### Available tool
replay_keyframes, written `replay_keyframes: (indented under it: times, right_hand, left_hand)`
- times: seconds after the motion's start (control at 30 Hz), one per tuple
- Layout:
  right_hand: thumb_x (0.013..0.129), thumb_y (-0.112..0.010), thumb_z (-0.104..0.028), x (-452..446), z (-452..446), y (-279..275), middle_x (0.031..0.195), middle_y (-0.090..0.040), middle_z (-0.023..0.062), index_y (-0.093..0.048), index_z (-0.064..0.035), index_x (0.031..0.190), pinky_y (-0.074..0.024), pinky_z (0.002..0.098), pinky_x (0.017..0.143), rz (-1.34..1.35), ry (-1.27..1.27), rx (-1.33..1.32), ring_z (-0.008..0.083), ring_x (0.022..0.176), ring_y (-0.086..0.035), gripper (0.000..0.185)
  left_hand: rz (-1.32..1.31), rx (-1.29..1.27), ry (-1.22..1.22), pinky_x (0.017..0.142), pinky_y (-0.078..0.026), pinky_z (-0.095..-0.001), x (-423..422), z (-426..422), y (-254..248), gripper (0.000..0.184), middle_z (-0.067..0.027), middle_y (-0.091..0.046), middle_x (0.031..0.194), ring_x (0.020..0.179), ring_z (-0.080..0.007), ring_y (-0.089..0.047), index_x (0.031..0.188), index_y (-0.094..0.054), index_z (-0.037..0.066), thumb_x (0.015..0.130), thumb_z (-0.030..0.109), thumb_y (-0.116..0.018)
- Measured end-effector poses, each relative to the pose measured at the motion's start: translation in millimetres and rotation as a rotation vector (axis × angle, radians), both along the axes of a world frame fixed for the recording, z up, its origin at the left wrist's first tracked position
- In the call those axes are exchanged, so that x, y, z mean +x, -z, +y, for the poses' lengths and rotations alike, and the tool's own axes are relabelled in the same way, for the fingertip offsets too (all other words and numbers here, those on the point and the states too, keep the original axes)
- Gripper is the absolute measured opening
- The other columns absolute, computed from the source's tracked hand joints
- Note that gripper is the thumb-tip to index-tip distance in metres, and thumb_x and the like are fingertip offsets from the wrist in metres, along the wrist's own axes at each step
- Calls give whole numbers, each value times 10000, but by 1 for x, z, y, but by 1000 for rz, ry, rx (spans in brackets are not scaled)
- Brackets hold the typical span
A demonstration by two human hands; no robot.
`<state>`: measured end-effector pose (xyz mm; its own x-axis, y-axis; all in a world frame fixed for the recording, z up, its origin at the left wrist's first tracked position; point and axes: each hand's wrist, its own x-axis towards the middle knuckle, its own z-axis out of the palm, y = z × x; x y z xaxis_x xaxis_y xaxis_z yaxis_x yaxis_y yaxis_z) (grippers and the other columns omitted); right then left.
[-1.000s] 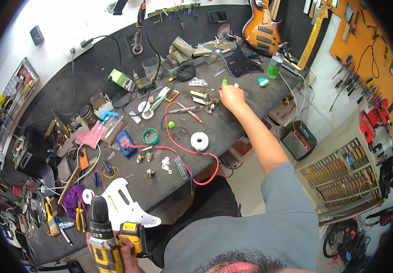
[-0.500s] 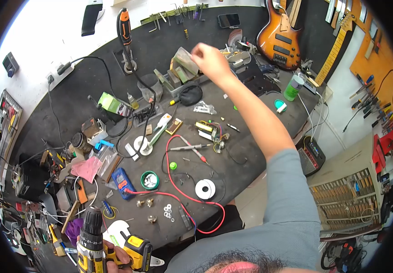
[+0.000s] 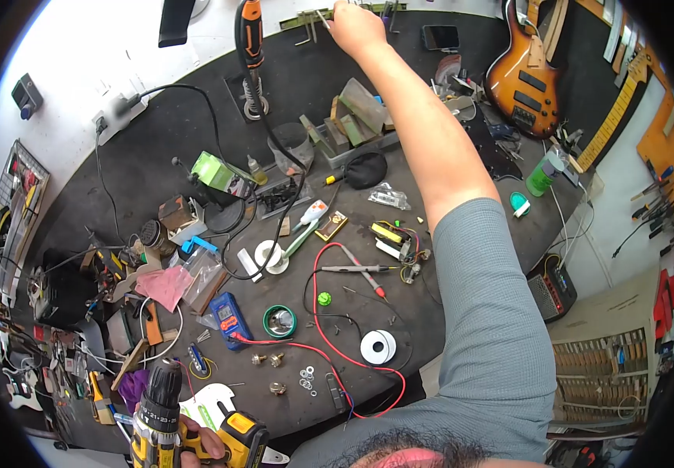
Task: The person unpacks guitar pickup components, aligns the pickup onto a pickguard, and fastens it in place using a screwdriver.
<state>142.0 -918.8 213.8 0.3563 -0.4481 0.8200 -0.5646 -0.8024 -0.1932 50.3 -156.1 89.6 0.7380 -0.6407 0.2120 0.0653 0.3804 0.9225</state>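
My left hand [image 3: 203,444], at the bottom left, is closed round the handle of a yellow-and-black cordless drill [image 3: 159,413]. The drill's chuck points up and away from me. A white template-like plate [image 3: 210,404] with green print lies just behind it. My right arm is stretched to the far edge of the bench. There my right hand [image 3: 358,31] is at a green tool rack [image 3: 294,23] holding hex keys. Its fingers are curled and partly cut off by the top of the view. What they grip, if anything, I cannot make out.
On the bench lie a blue multimeter [image 3: 228,320] with red and black leads, a solder spool [image 3: 378,347], potentiometers [image 3: 276,359] and washers [image 3: 306,377]. A soldering iron [image 3: 251,47] stands upright behind. A sunburst guitar body [image 3: 524,70] rests at the back right.
My right hand has moved away from the box of blocks, up to the tool rack. The view has shifted, so the bench appears lower and further right. My left hand still holds the drill.
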Motion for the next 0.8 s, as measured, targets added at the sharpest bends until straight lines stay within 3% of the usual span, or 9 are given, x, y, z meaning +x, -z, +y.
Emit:
replay_keyframes:
  times: [0.23,0.27,0.3,0.4,0.47,0.53,0.63,0.67,0.8]
  right_hand:
    - [957,-638,-178,7,-19,-15,1085,-796,293,-791,-26,1110,-632,575,943,187,66,-4,463,1059,-785,264]
    - [997,-623,-148,-1,-11,-17,1016,-816,217,-766,-16,1070,-648,483,850,208,120,-1,365,943,-818,208]
    - [929,-648,-117,-14,-11,-21,1060,-783,301,-751,46,1047,-621,557,937,36,37,65,494,1017,-768,225]
    - [887,-674,-122,-73,-5,-25,959,-753,319,-757,20,1073,-604,541,901,-84,-164,-41,495,963,-744,248]
    - [897,-658,-99,-109,76,-35,1065,-747,311,-743,8,1204,-595,531,957,-17,-48,-20,496,1047,-721,336]
    - [881,-757,-156,-144,128,-34,946,-742,264,-681,46,956,-565,559,903,-6,-337,-84,474,917,-706,229]
    - [1001,-633,-117,-180,235,-17,932,-747,141,-696,4,1000,-589,394,794,41,-557,284,258,843,-734,136]
    - [1041,-591,-104,-196,279,-8,927,-749,100,-702,-10,1015,-598,339,758,62,-617,412,186,818,-743,147]
    - [964,-642,-8,-239,464,40,862,-662,104,-663,-3,1060,-539,327,691,297,-983,547,195,749,-664,99]
  left_hand:
    - [22,6,97,811,-532,-345,5,25,5,580,-163,-590,1479,892,-179,-643,1442,-563,16,1034,349,-804]
    - [53,-7,-145,619,-516,-291,-8,20,9,693,-142,-586,1248,685,-152,-626,1438,-457,-57,1027,401,-778]
    - [50,-26,-92,585,-507,-297,-7,23,11,705,-153,-580,1266,660,-157,-622,1436,-454,-63,1020,401,-784]
    - [112,-46,-12,549,-504,-307,-9,41,12,719,-165,-580,1286,650,-162,-628,1428,-462,-70,1001,395,-809]
    - [142,-80,7,531,-500,-306,-16,52,14,745,-169,-592,1285,650,-165,-638,1436,-470,-75,982,390,-835]
    - [207,-156,-48,529,-516,-315,-27,60,11,973,-225,-650,1241,620,-208,-657,1613,-294,13,919,315,-905]
    - [251,-206,-21,533,-538,-307,-42,79,18,1229,-288,-691,1267,618,-244,-695,1752,-133,118,862,255,-969]
    - [235,-198,-10,534,-536,-305,-47,84,20,1228,-289,-696,1271,619,-241,-697,1749,-153,117,852,263,-979]
    - [273,-205,35,553,-523,-304,-69,108,34,1187,-279,-730,1250,630,-241,-706,1711,-243,98,800,161,-1002]
